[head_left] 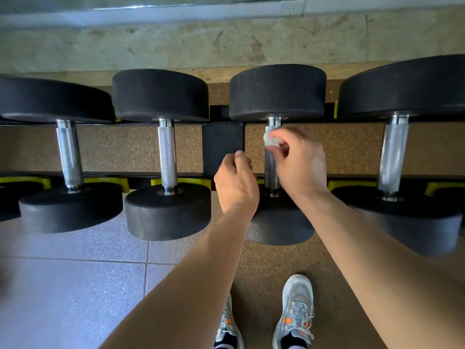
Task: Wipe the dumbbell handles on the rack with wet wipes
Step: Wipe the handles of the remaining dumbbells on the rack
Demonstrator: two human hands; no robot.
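4 dumbbells (161, 94) lie on the rack (222, 144) across the middle of the frame. At center right, the right hand (299, 162) pinches a wadded wipe (271, 141) against the upper end of the 3rd handle (271, 170). Just left of it, the left hand (235, 182) is curled into a fist, with nothing visible in it.

Dumbbell handles (166, 157) are bright knurled metal, glossy at the collars. The weight heads (161, 95) look matt black rubber, faintly grainy. The mat (130, 147) is speckled cork-like; the floor tiles (75, 280) are finely textured.
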